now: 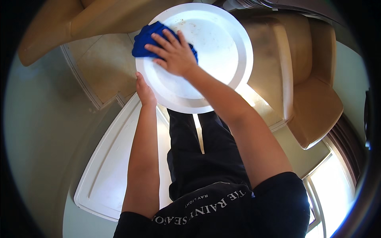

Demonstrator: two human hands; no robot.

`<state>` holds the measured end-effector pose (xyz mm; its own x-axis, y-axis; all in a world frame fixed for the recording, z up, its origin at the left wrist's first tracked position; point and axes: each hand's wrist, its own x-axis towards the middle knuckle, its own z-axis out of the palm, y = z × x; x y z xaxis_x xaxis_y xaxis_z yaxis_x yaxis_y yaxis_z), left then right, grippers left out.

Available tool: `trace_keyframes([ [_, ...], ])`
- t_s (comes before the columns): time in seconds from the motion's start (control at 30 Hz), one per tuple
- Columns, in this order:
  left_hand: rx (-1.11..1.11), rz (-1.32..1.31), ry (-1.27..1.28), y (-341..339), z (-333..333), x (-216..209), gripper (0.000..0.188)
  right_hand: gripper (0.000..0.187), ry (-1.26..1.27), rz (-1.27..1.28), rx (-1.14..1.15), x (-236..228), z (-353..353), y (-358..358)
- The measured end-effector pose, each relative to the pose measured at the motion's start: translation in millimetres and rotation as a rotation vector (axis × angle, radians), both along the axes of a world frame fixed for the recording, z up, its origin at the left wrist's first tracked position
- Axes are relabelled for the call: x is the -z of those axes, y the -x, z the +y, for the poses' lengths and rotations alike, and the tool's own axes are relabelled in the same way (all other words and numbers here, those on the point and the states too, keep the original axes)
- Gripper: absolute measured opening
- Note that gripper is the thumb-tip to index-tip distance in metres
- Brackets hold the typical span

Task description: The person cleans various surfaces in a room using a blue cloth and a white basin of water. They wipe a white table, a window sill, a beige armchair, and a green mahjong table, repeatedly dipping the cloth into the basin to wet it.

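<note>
A large round white tray with a raised rim is in front of me, with small brownish specks on its far part. My left hand grips its near-left edge, thumb up along the rim and the other fingers mostly hidden. On the tray's left side lies a crumpled dark blue cloth, part of it hanging past the rim. My right hand presses flat on this cloth, fingers spread, with the arm crossing over the tray's near-right rim.
Tan padded seating stands at the far left, and tan chairs are close on the right. Below my left forearm is a large white panel with rounded corners. Tiled floor shows left of the tray. A bright window is at lower right.
</note>
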<state>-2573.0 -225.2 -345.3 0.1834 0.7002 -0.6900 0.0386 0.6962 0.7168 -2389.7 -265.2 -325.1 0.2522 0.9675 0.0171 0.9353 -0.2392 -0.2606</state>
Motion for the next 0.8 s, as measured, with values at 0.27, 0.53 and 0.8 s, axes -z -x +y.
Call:
trace_keyframes([
  [0.27, 0.005, 0.149, -0.203, -12.6, -1.7, -6.7, 0.066, 0.059, 0.131, -0.201, 0.209, -6.1, -68.3, -103.4],
  [0.53, -0.088, 0.120, -0.137, -15.8, -3.1, -5.2, 0.062, 0.078, 0.192, -0.069, 0.558, -11.8, -159.8, -8.5],
  [0.8, -0.141, 0.141, -0.110, -16.4, -4.8, 0.7, 0.060, 0.083, 0.302, 0.223, 0.286, -33.7, -130.9, 97.2],
])
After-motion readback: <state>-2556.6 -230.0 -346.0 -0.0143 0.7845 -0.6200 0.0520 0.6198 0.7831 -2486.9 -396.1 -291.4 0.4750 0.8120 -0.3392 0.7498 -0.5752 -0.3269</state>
